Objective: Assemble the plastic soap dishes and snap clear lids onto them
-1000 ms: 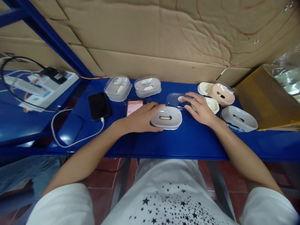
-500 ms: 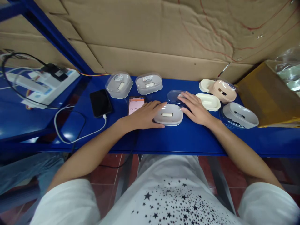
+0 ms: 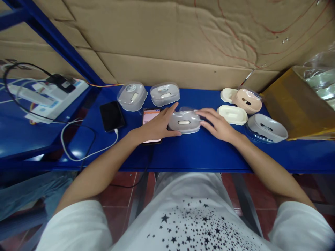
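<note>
On the worktop: grey soap dish, clear lid over it, between both hands.
Left hand: fingers spread wide, touching the dish's left end, partly over a phone.
Right hand: fingers spread, touching the lid's right end.
Farther left: two lidded dishes.
Farther right: cream dish, peach dish, white-grey dish.

This is a workshop-type bench station: a blue steel workbench backed by cardboard sheeting, with a power strip alongside.
</note>
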Demonstrator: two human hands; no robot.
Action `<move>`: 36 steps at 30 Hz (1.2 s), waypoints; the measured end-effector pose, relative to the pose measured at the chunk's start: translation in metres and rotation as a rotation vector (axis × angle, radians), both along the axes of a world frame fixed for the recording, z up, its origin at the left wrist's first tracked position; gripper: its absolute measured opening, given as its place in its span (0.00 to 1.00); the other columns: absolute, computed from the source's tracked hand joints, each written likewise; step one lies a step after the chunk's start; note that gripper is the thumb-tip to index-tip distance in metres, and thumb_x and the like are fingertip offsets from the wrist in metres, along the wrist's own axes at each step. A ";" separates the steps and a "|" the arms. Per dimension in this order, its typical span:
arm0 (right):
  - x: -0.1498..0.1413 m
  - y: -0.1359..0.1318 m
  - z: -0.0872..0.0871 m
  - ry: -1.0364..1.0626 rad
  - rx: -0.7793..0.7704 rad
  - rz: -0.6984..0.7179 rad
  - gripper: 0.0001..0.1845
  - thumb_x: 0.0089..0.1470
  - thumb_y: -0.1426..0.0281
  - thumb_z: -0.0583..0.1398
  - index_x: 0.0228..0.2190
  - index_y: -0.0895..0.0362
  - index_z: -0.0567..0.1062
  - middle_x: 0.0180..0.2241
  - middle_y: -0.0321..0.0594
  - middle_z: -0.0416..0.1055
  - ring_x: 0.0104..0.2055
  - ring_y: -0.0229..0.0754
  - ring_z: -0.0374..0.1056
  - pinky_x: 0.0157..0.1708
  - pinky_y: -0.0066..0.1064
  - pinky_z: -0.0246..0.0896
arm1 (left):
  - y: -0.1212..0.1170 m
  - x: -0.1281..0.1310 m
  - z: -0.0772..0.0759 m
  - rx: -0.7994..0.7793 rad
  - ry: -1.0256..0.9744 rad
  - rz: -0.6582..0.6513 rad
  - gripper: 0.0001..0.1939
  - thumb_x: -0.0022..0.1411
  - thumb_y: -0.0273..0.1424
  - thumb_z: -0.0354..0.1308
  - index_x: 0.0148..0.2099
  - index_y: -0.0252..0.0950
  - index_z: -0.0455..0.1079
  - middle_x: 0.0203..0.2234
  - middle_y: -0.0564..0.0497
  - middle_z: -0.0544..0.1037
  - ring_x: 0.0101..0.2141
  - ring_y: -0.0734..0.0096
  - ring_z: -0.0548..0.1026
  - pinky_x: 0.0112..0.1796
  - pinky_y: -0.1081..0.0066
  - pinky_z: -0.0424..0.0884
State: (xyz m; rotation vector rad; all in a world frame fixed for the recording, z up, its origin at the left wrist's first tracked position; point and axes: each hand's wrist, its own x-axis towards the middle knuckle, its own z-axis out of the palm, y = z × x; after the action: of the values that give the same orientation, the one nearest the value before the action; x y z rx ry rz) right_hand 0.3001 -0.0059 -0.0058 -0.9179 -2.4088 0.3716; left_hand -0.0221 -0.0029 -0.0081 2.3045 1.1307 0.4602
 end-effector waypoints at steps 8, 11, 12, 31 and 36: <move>-0.017 -0.017 -0.002 -0.189 0.083 0.123 0.27 0.76 0.63 0.54 0.72 0.46 0.67 0.71 0.47 0.67 0.78 0.55 0.57 0.75 0.62 0.54 | -0.002 0.001 -0.001 0.059 -0.087 -0.084 0.64 0.65 0.57 0.70 0.84 0.45 0.32 0.78 0.33 0.53 0.76 0.39 0.58 0.73 0.40 0.57; -0.015 -0.018 0.000 -0.223 0.106 0.135 0.28 0.75 0.63 0.56 0.72 0.45 0.67 0.72 0.47 0.66 0.77 0.56 0.58 0.75 0.62 0.55 | -0.005 0.003 0.002 0.041 -0.065 -0.090 0.61 0.65 0.56 0.71 0.84 0.46 0.37 0.77 0.34 0.56 0.75 0.38 0.60 0.72 0.39 0.58; -0.015 -0.018 0.001 -0.232 0.122 0.139 0.28 0.75 0.64 0.56 0.72 0.46 0.67 0.72 0.47 0.67 0.77 0.56 0.59 0.75 0.62 0.55 | -0.006 0.003 0.003 0.036 -0.059 -0.090 0.61 0.64 0.56 0.71 0.84 0.47 0.38 0.77 0.34 0.57 0.74 0.38 0.60 0.72 0.39 0.58; -0.020 -0.025 0.007 -0.293 0.193 0.150 0.28 0.74 0.66 0.59 0.71 0.39 0.68 0.70 0.41 0.70 0.72 0.53 0.66 0.73 0.58 0.56 | -0.007 0.002 0.008 -0.003 -0.017 -0.144 0.54 0.67 0.52 0.68 0.83 0.49 0.43 0.73 0.37 0.62 0.72 0.44 0.64 0.70 0.44 0.61; -0.021 -0.022 0.003 -0.259 0.200 0.131 0.31 0.75 0.71 0.53 0.73 0.42 0.64 0.72 0.42 0.67 0.76 0.52 0.61 0.76 0.61 0.47 | -0.009 0.004 0.010 0.123 -0.005 -0.130 0.48 0.69 0.47 0.68 0.81 0.46 0.49 0.76 0.35 0.54 0.76 0.42 0.56 0.73 0.43 0.57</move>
State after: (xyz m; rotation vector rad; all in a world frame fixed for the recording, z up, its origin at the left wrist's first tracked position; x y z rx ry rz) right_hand 0.2791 -0.0275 -0.0023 -0.7602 -2.6916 0.0571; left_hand -0.0179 -0.0121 0.0021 2.4634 0.9665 0.4975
